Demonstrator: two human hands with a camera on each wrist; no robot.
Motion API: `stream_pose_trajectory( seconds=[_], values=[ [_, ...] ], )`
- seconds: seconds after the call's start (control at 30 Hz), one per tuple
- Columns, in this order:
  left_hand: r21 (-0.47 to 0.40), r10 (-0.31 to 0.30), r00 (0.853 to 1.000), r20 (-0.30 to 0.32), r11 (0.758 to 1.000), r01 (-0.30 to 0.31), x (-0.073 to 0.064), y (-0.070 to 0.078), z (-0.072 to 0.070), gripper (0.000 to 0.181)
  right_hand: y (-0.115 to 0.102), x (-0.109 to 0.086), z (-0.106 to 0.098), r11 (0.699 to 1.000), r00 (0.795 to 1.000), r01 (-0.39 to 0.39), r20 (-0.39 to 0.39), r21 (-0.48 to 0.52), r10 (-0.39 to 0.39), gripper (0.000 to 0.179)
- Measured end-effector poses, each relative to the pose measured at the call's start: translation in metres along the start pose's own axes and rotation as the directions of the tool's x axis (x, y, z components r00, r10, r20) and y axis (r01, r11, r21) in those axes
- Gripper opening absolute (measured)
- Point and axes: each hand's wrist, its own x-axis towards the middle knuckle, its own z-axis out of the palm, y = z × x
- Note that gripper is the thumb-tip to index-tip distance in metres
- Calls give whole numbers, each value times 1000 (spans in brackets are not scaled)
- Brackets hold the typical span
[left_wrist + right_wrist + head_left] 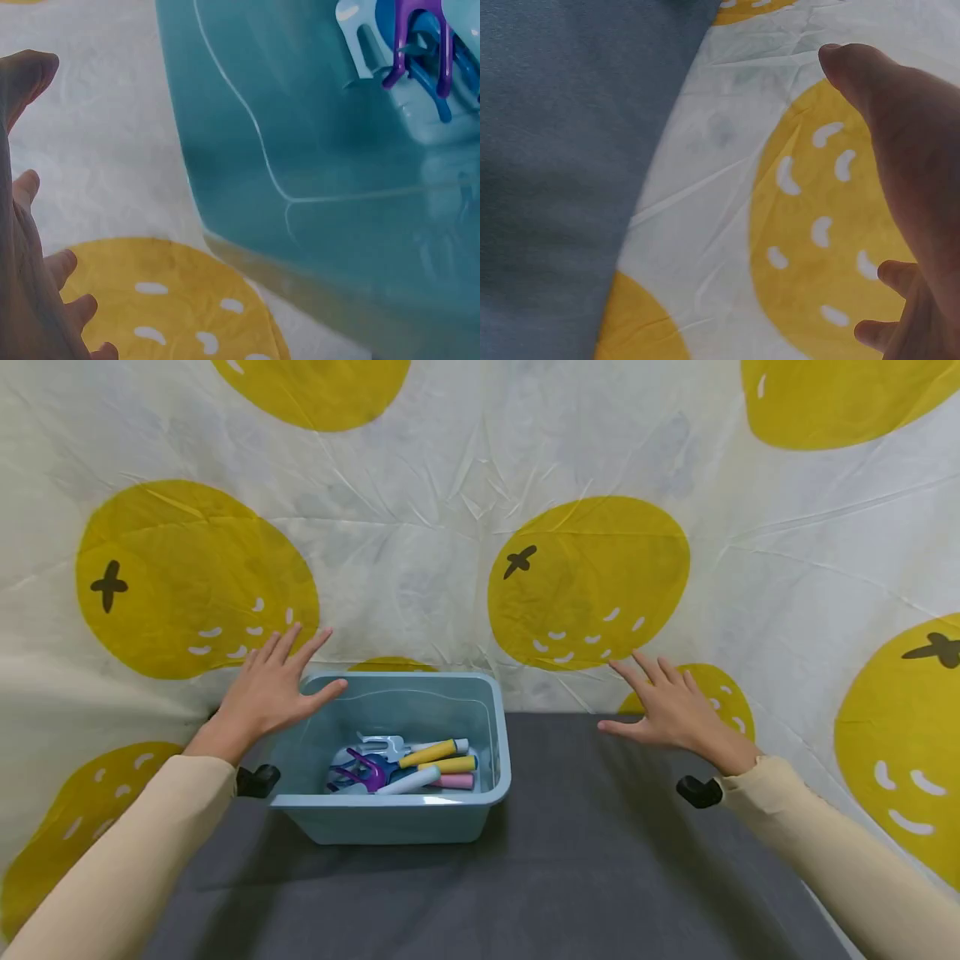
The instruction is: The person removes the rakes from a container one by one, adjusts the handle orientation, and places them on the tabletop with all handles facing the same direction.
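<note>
At left, the left hand (273, 689), fingers spread wide, hangs near the far left corner of a pale blue rectangular plastic bin (390, 822). Inside lie small plastic tools with yellow, pink and pale blue handles (429, 754). At right, well apart from the bin, the right hand (671, 714), also spread wide, hovers over a dark grey table surface (570, 877).

Muted blue bin (397, 824), yellow-fruit-patterned white backdrop (420, 577)

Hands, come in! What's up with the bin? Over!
Left hand open, empty, near the blue bin. Right hand open, empty, farther away. Tools piled inside. No lid in the way.
</note>
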Motion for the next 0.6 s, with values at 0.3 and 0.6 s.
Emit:
stream_pose_trajectory(
  seconds=[0.3,0.6],
  values=[
    [-4,-22,1000,4,1000,22,-9,-18,-12,90,-19,36,-26,993,993,118,-20,6,-118,99],
    [-121,-54,997,62,991,61,-22,-45,-17,91,-60,77,-41,975,974,220,52,32,-222,95]
  ],
)
